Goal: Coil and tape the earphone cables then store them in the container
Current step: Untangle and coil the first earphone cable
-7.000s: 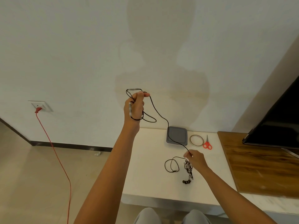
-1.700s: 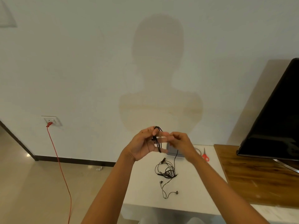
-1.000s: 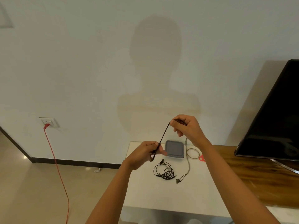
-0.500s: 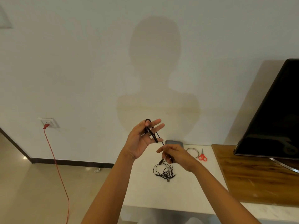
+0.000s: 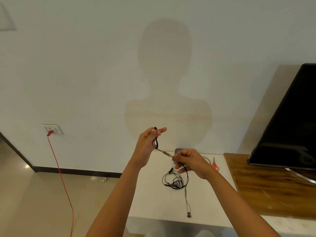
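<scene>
The earphone cable (image 5: 165, 152) runs in a short taut stretch between the two hands, just below the middle of the frame. The left hand (image 5: 148, 144) grips a small bundle of its loops between thumb and curled fingers, with one fingertip pointing right. How many loops it holds is hard to make out. The right hand (image 5: 189, 162) pinches the cable lower and to the right. From there the loose end drops to the white table (image 5: 150, 194) and ends in an earbud (image 5: 189, 215) near the front edge.

Just left of that strand, a second earphone (image 5: 172, 181) lies in a tangled heap on the table. Behind the right hand the grey container (image 5: 177, 150) shows only a corner, and the tape ring (image 5: 207, 159) is a thin arc, mostly hidden. Red-handled scissors (image 5: 214, 165) lie beside it.

At the right edge a television (image 5: 290, 125) is cut off, standing on a wooden top (image 5: 273, 185). At lower left a red cord (image 5: 59, 168) hangs from a wall socket (image 5: 51, 130).
</scene>
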### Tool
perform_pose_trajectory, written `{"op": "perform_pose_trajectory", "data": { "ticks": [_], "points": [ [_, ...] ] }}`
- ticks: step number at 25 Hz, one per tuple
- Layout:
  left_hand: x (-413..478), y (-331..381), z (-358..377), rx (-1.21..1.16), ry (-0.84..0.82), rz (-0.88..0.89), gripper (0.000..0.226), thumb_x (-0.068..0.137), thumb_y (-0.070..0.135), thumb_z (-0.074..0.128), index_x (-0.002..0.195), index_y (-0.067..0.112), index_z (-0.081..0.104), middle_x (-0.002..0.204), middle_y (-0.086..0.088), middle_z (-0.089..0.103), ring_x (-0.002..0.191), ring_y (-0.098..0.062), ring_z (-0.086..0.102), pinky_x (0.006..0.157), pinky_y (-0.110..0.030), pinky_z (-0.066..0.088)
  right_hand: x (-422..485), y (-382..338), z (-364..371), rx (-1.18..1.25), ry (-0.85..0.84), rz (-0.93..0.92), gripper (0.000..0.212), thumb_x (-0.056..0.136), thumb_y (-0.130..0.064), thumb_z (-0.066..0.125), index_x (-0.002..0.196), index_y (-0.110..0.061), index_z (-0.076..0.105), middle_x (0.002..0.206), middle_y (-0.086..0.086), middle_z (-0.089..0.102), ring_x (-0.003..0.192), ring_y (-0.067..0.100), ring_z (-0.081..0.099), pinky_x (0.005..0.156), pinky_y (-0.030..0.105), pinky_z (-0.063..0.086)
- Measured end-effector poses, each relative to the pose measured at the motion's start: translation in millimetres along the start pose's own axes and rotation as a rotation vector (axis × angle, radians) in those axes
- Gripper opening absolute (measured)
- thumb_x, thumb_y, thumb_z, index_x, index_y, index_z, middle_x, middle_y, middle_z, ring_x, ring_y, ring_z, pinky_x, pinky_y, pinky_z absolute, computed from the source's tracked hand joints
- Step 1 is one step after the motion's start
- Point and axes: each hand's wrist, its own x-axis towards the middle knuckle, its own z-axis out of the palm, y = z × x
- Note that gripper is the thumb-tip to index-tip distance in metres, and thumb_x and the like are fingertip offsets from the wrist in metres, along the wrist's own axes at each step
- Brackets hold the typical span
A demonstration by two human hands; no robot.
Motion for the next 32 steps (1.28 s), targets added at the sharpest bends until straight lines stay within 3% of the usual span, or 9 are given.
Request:
{"op": "perform_pose_trajectory", "data": {
  "ticks": [4, 13, 16, 18, 20, 22, 24, 27, 32],
  "points": [
    [-2, -2, 0, 0.157, -0.038, 0.007, 0.03, 0.102, 0.026, 0.039, 0.079, 0.018, 0.056, 0.119, 0.003, 0.069, 0.121, -0.006, 0.053, 0.091, -0.044, 0.04, 2, -2, 0, -0.137, -0.031, -0.045, 0.022, 0.094, -0.02, 0.057, 0.093, 0.0, 0.068, 0.07, 0.003, 0.064, 0.065, 0.013, 0.06, 0.067, 0.031, 0.058],
    [-3, -9, -2, 0.598, -0.131, 0.045, 0.027, 0.101, 0.023, 0.044, 0.087, 0.011, 0.063, 0.116, -0.001, 0.068, 0.103, 0.021, 0.054, 0.081, 0.004, 0.035, 0, -14, -2, -0.192, -0.101, -0.011, 0.014, 0.088, -0.01, 0.065, 0.095, 0.001, 0.067, 0.077, 0.01, 0.07, 0.053, 0.012, 0.058, 0.056, 0.024, 0.052],
    [-4, -12, -6, 0.63, -0.137, 0.053, 0.028, 0.101, 0.025, 0.042, 0.088, 0.012, 0.063, 0.114, 0.001, 0.067, 0.111, 0.007, 0.056, 0.094, -0.005, 0.038, 1, -13, -7, -0.172, -0.092, 0.002, 0.009, 0.088, -0.01, 0.065, 0.086, -0.002, 0.068, 0.076, 0.012, 0.068, 0.059, 0.019, 0.065, 0.061, 0.032, 0.057],
    [-3, -11, -7, 0.646, -0.149, 0.077, 0.03, 0.102, 0.027, 0.041, 0.087, 0.013, 0.063, 0.114, 0.001, 0.066, 0.116, 0.002, 0.055, 0.111, -0.032, 0.037, 2, -11, -8, -0.206, -0.091, 0.016, 0.013, 0.091, -0.014, 0.061, 0.084, -0.006, 0.068, 0.073, 0.009, 0.067, 0.061, 0.021, 0.067, 0.064, 0.033, 0.058],
    [-2, -6, -6, 0.659, -0.161, 0.118, 0.032, 0.102, 0.025, 0.039, 0.089, 0.009, 0.064, 0.116, -0.008, 0.067, 0.112, 0.01, 0.054, 0.11, -0.05, 0.036, 2, -10, -7, -0.253, -0.101, 0.01, 0.017, 0.095, -0.017, 0.057, 0.085, -0.007, 0.067, 0.069, 0.005, 0.067, 0.063, 0.019, 0.068, 0.07, 0.033, 0.059],
    [0, -2, -4, 0.687, -0.17, 0.147, 0.031, 0.103, 0.02, 0.039, 0.09, 0.005, 0.063, 0.117, -0.015, 0.067, 0.119, 0.015, 0.047, 0.113, -0.054, 0.03, 2, -7, -6, -0.275, -0.117, -0.005, 0.02, 0.097, -0.02, 0.053, 0.086, -0.008, 0.065, 0.065, 0.004, 0.065, 0.064, 0.017, 0.068, 0.074, 0.031, 0.059],
    [4, 1, -5, 0.787, -0.165, 0.137, 0.03, 0.103, 0.02, 0.037, 0.088, 0.013, 0.061, 0.125, -0.01, 0.064, 0.143, -0.006, 0.025, 0.118, -0.057, 0.013, 1, -4, -6, -0.249, -0.133, -0.009, 0.022, 0.097, -0.024, 0.052, 0.087, -0.008, 0.064, 0.064, 0.003, 0.062, 0.061, 0.016, 0.065, 0.068, 0.028, 0.057],
    [12, 4, -16, 1.0, -0.168, 0.115, 0.029, 0.103, 0.019, 0.034, 0.088, 0.018, 0.059, 0.127, -0.009, 0.063, 0.149, -0.026, 0.002, 0.113, -0.062, -0.01, -2, 0, -13, -0.216, -0.102, -0.015, 0.022, 0.096, -0.026, 0.054, 0.083, -0.012, 0.064, 0.067, 0.005, 0.062, 0.058, 0.016, 0.06, 0.059, 0.024, 0.051],
    [19, 7, -45, 1.175, -0.095, 0.075, 0.03, 0.103, 0.016, 0.032, 0.096, 0.012, 0.062, 0.122, -0.009, 0.065, 0.148, -0.029, 0.002, 0.111, -0.064, -0.009, -5, 13, -39, -0.153, -0.029, 0.034, 0.011, 0.085, -0.015, 0.069, 0.089, -0.006, 0.067, 0.073, 0.006, 0.065, 0.058, 0.015, 0.058, 0.07, 0.03, 0.051]
  ]
}}
